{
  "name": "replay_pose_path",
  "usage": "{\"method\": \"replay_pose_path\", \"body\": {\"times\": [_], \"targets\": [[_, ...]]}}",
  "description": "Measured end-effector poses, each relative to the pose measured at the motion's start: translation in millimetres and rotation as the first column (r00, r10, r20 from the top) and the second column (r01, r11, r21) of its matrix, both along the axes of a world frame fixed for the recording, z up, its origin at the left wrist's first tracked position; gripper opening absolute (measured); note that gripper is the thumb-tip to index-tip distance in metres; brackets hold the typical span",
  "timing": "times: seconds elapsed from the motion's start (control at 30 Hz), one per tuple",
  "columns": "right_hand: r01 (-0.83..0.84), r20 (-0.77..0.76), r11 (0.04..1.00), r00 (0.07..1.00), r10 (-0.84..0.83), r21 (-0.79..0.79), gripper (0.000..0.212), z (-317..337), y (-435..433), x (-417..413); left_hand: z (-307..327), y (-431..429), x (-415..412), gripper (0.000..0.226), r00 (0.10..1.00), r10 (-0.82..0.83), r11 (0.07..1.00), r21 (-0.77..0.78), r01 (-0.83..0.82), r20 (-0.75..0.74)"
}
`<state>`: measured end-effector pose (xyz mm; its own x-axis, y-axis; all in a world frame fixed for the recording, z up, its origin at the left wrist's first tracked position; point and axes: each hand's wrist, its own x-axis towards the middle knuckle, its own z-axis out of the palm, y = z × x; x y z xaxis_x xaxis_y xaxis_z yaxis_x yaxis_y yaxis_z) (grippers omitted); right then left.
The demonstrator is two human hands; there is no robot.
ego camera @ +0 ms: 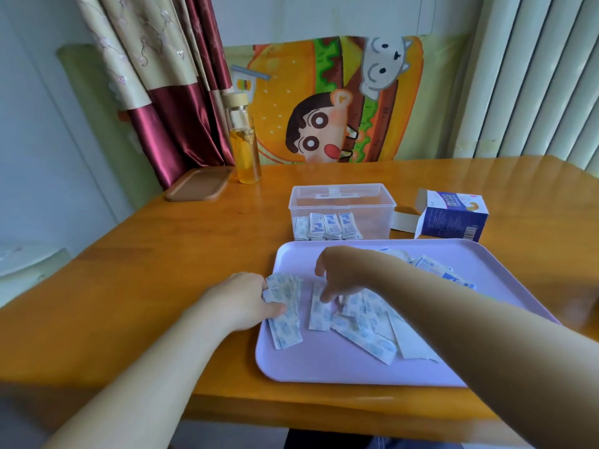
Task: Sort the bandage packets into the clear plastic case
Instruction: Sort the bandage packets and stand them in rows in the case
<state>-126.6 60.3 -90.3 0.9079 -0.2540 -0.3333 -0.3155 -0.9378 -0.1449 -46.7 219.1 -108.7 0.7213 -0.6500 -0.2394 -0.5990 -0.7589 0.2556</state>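
Orange wooden table [162, 270], glossy top. Lilac tray [324, 367] sits near-centre, with the clear plastic case [343, 202] just past its far edge. A blue-and-white carton [453, 218] is right of the case. Far left: glass bottle [244, 144] of yellow liquid, upright, with a flat brown lid [198, 184] just left of it, by the table edge.

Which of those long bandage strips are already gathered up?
The fanned bunch at the purple tray's left side: the left grip holds it together, while the other strips lie loose and scattered on the tray.
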Motion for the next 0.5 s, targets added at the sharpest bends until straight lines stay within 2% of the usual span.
{"method": "replay_pose_path", "body": {"times": [0.17,0.33,0.4,0.5], "targets": [[-0.013,-0.005,1.000,1.000,0.013,-0.008,0.050,-4.8,-2.9,0.3,2.7,-8.2,0.3,0.031,1.000,-0.010,0.998,-0.056,0.012,0.029],[0.019,0.023,0.995,0.999,-0.021,0.098,0.052,-8.3,-8.9,2.1,-2.7,-15.6,1.2,0.057,0.996,-0.035,0.995,-0.088,0.042,0.081],[0.021,0.057,0.989,0.998,-0.029,0.147,0.048,-9.1,-10.1,-0.1,-5.5,-18.2,1.5,0.058,0.994,-0.045,0.990,-0.127,0.058,0.104],[0.000,0.132,0.979,0.991,-0.028,0.203,0.029,-10.1,-12.3,-2.0,-7.2,-18.8,2.8,0.055,0.995,-0.049,0.979,-0.191,0.066,0.090]]}}
